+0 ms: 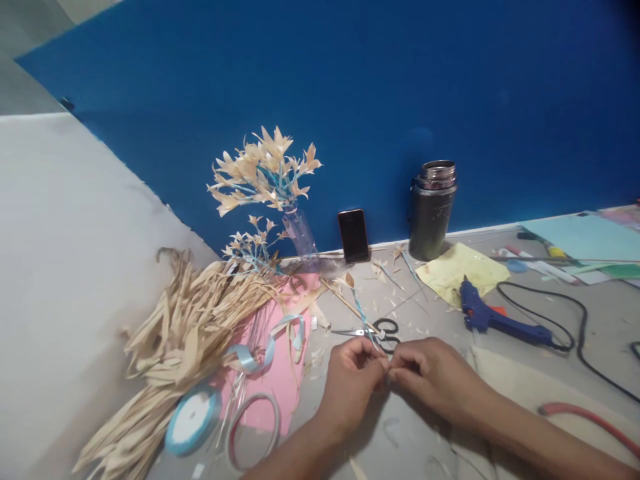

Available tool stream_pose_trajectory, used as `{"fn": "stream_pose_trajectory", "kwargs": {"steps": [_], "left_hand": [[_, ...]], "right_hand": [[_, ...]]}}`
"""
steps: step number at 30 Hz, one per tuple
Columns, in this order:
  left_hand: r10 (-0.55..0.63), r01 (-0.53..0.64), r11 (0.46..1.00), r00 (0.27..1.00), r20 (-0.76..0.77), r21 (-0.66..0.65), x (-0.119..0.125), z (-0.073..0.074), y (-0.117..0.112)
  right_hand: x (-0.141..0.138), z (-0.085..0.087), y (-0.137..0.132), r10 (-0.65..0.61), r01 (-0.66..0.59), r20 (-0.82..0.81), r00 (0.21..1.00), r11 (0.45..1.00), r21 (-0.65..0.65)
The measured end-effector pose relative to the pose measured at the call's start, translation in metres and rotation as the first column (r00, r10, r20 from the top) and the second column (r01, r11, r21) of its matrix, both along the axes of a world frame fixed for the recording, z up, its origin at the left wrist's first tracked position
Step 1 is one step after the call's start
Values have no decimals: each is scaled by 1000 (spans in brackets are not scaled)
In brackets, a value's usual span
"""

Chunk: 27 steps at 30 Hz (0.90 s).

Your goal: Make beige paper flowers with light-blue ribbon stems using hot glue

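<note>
My left hand (pixel 353 383) is closed in a pinch around the thin blue-wrapped stem of a small husk flower (pixel 349 283). The stem leans up and away from the fingers, with a dry tan bud at its top. My right hand (pixel 435 377) is also pinched shut, its fingertips meeting those of the left; what lies between them is hidden. Just beyond the hands are black-handled scissors (pixel 387 327) and a thin wooden stick (pixel 345 301). Pale blue ribbon (pixel 256 360) curls over a pink sheet (pixel 277 393) on the left.
Dried husks (pixel 185 333), a blue ribbon spool (pixel 193 420) and a tape roll (pixel 253 430) lie left. Husk flowers (pixel 267 170) stand in a clear bottle (pixel 301 237). Behind are a phone (pixel 353 236) and a flask (pixel 433 213); a corded blue glue gun (pixel 500 320) lies right.
</note>
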<state>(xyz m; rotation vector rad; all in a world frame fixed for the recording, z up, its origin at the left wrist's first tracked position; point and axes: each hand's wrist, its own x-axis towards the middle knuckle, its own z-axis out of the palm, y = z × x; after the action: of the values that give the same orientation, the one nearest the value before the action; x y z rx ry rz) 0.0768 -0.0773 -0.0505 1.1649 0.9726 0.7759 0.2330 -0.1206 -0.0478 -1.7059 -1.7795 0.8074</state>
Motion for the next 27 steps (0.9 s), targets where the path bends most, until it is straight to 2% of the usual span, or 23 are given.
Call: {"fn": "stream_pose_trajectory", "kwargs": {"steps": [5,9,13,17,22,27], "left_hand": [[-65,68,997,995,70,-43,-4,5,1],[-43,48,998,995,90,-51,-6,4,1],[-48,52,998,996,74,-45,-6,5,2],[-44,44,999,999,7,17,-7,6,2],[-68,77,992,994,87,-104,-8,1,3],[-10,21,995,994,111,-101,-8,-1,3]], "right_hand": [[0,3,-1,5,-6,31,1000,999,38],[0,4,-2,-16,12,71,997,998,59],[-1,3,-2,5,-11,96,995,998,58],[0,2,-3,19,-24,80,997,998,56],[0,3,-3,42,-45,82,996,998,43],[-1,5,-3,32,-35,85,996,999,33]]}}
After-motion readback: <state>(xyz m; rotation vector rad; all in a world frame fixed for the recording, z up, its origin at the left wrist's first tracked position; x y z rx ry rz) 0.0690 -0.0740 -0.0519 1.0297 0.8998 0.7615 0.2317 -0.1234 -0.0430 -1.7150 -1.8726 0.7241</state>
